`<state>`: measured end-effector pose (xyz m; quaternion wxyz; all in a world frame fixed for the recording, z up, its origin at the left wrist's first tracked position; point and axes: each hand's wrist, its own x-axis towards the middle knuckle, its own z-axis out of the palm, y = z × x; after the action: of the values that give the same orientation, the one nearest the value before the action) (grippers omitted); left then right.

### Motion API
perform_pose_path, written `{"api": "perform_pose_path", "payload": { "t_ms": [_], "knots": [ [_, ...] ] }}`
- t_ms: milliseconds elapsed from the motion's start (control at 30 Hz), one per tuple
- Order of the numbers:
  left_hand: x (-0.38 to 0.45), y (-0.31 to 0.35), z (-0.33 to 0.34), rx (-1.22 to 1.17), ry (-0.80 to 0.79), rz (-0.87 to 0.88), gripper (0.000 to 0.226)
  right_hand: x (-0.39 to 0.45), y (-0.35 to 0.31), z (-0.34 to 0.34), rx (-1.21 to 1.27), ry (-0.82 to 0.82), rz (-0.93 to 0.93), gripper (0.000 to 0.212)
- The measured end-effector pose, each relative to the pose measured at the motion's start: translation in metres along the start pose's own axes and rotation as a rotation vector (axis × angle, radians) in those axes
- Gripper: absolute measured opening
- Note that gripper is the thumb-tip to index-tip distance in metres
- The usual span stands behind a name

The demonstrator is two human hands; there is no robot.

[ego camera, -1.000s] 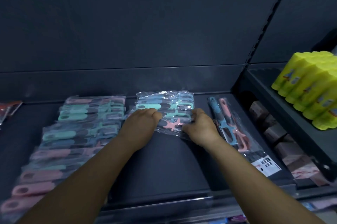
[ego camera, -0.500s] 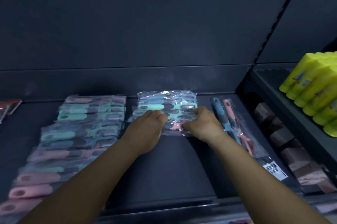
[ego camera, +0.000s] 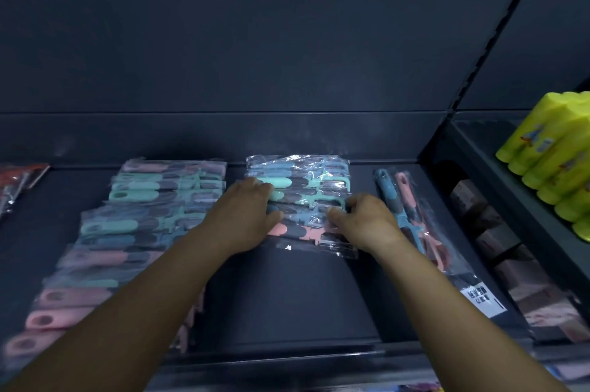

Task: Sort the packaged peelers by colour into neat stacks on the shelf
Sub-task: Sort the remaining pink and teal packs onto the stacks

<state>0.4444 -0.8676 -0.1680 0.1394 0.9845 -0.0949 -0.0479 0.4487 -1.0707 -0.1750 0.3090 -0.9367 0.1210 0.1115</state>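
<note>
Fingers of left hand (ego camera: 247, 216) and right hand (ego camera: 364, 221) curl onto the peeler stack (ego camera: 300, 197) (grasp unclear).

Dark grey metal shelf (ego camera: 287, 302) w/ raised back lip. On it, L to R: red-handled items in clear bags (ego camera: 19, 181) at far left edge; long overlapping row of clear-bagged peelers (ego camera: 127, 232), pink, teal & blue mixed; smaller pile of clear-bagged peelers (ego camera: 303, 197) mid-shelf, blue, teal, pink; lengthwise clear pack of blue & pink tools (ego camera: 412, 219) w/ white label, near right edge.
</note>
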Motion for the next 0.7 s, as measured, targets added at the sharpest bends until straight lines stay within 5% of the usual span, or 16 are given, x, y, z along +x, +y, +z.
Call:
{"api": "perform_pose_path", "payload": {
  "t_ms": [267, 700],
  "knots": [
    [0.002, 0.008, 0.010, -0.034, 0.008, -0.198, 0.052, 0.006, -0.004, 0.014, -0.012, 0.012, 0.053, 0.047],
    [-0.004, 0.008, 0.020, -0.178, 0.195, -0.184, 0.056, 0.006, -0.007, 0.012, 0.122, 0.174, -0.008, 0.042]
  ]
}}
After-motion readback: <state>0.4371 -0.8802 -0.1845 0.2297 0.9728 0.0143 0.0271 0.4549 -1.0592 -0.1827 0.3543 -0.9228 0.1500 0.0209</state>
